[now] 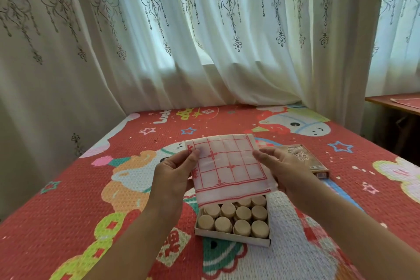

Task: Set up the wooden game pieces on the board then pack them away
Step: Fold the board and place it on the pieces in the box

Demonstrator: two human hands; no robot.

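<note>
One folded white red-gridded board sheet (229, 166) pinched at side edges by left hand (175, 175) and right hand (284, 166), held over one open white cardboard box (231, 237) on red cartoon-print bed (68, 200); ten round wooden pieces (228, 210) counted visible inside.

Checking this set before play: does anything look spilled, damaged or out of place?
Nothing stands out. The wooden pieces sit in rows in the open box, none loose on the mat. The left hand and right hand hold the folded board above it; the lid lies aside.
</note>
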